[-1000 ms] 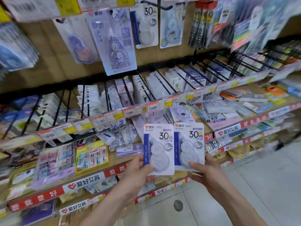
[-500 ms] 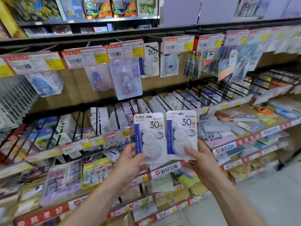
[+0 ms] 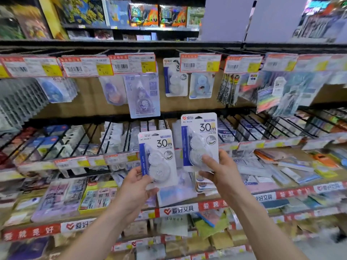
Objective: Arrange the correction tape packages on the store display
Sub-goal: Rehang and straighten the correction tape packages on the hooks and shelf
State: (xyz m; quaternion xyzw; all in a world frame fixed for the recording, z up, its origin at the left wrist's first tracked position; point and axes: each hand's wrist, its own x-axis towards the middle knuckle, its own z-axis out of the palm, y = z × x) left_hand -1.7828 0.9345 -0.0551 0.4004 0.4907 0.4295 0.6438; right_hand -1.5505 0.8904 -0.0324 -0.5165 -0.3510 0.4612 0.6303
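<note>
Head view: the right grip point(image 3: 220, 174) pinches the right correction tape package point(image 3: 200, 136) at its lower edge. The thumb is pressed on the clear blister and the other fingers are behind the card. The left grip point(image 3: 134, 186) pinches the left correction tape package point(image 3: 158, 152) at its lower left corner, thumb on the front. Both cards stand upright and face the camera, each printed "30m".

Half a second ago the two cards were level and edge to edge. Now the right one has risen higher and a gap has opened between them, while the left one stays low in front of the wire rack point(image 3: 262, 126).

Above the raised card and slightly to its left, a matching hanging package point(image 3: 174, 81) sits in the top row, under the price tags point(image 3: 200, 62). Its hook is too blurred to make out. Below the hands runs a shelf edged with a red label strip point(image 3: 178, 210).

The split suggests the right package is headed for that hanging row first, with the left one waiting its turn. The next move would likely need the card's top hole lined up with the hook.
</note>
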